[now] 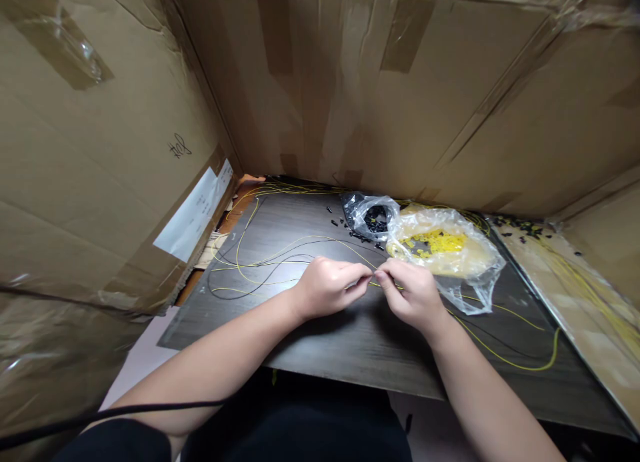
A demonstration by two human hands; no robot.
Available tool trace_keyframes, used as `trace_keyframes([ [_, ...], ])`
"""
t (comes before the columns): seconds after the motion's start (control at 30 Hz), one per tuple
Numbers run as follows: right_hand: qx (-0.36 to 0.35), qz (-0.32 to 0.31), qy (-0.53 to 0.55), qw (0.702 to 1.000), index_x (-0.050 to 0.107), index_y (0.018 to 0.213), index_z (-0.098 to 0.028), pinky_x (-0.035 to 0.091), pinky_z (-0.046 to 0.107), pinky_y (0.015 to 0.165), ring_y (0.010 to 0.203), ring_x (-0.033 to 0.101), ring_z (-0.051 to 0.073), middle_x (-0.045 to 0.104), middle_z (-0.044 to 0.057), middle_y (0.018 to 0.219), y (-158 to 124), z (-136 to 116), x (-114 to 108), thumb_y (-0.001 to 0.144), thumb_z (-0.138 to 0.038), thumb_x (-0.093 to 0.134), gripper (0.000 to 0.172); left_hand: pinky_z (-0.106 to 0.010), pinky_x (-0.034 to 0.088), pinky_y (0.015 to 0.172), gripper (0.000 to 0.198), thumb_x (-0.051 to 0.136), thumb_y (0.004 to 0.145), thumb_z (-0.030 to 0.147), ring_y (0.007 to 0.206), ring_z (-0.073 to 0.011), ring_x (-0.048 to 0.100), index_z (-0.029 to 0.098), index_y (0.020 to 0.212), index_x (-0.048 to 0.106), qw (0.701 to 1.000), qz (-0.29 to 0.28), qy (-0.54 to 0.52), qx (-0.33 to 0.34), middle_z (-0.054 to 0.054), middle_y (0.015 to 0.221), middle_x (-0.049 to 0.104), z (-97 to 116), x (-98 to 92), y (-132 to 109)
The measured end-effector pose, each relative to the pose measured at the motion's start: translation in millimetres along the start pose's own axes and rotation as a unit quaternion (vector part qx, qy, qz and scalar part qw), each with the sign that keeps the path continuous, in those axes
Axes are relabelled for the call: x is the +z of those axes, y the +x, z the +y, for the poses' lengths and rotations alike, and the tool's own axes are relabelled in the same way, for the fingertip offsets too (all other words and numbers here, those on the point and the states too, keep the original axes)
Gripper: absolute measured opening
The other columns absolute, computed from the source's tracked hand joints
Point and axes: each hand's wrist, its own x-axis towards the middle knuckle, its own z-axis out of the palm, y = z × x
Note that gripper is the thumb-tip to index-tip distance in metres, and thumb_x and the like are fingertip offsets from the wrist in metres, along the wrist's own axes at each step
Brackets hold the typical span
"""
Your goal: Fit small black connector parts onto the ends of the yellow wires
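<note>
My left hand (327,285) and my right hand (413,292) meet over the dark wooden board (320,342), fingertips pinched together on a thin yellow wire (500,359). The wire trails off to the right and curls near the board's edge. What sits between the fingertips is too small to make out. More yellow and black wires (260,262) loop across the board to the left of my hands. Just behind my right hand lies a clear plastic bag of small yellow parts (440,245), and beside it a smaller bag of black parts (373,219).
Tall cardboard walls (350,82) close in the board at the back, left and right. Several loose black parts (340,222) lie scattered near the bags. A lighter panel (575,295) with yellow wires and black bits lies at the right. A black cable (125,412) crosses my left forearm.
</note>
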Motion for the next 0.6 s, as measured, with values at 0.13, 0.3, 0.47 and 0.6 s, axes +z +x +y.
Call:
trace_keyframes([
  [0.13,0.014,0.029,0.012,0.999,0.04,0.058,-0.02,0.029,0.028,0.05,0.047,0.036,0.011,0.037,-0.003,0.052,0,-3,-1,0.099,-0.024,0.052,0.042,-0.019,0.043,0.053,0.014,0.057,0.093,0.021,0.056,-0.0077,0.064,0.018,0.094,0.07,0.999,0.002,-0.03,-0.014,0.001,0.075,0.075,1,-1.0,0],
  [0.3,0.127,0.04,0.166,0.977,0.056,0.069,-0.019,0.039,0.026,0.049,0.049,0.05,0.012,0.051,-0.001,0.055,-2,4,-4,0.102,-0.034,0.05,0.036,-0.017,0.042,0.052,0.012,0.06,0.09,0.018,0.052,-0.0051,0.058,0.016,0.093,0.071,0.993,0.025,-0.114,-0.027,0.002,0.069,0.072,2,-2.6,3],
  [0.47,0.227,-0.005,0.329,0.917,0.065,0.097,-0.02,0.053,0.026,0.053,0.057,0.061,0.013,0.063,0.0,0.071,-1,8,-3,0.095,-0.039,0.064,0.019,-0.018,0.04,0.052,0.013,0.061,0.09,0.022,0.049,-0.0059,0.054,0.016,0.088,0.072,0.986,0.032,-0.155,-0.055,0.002,0.062,0.067,2,-3.0,5],
  [0.6,0.23,-0.047,0.379,0.895,0.067,0.094,-0.018,0.053,0.026,0.05,0.053,0.062,0.012,0.066,0.001,0.075,-1,6,-5,0.092,-0.037,0.068,0.019,-0.018,0.039,0.051,0.013,0.061,0.09,0.022,0.049,-0.0062,0.054,0.016,0.089,0.073,0.986,0.03,-0.155,-0.057,0.002,0.061,0.067,1,-2.4,4],
])
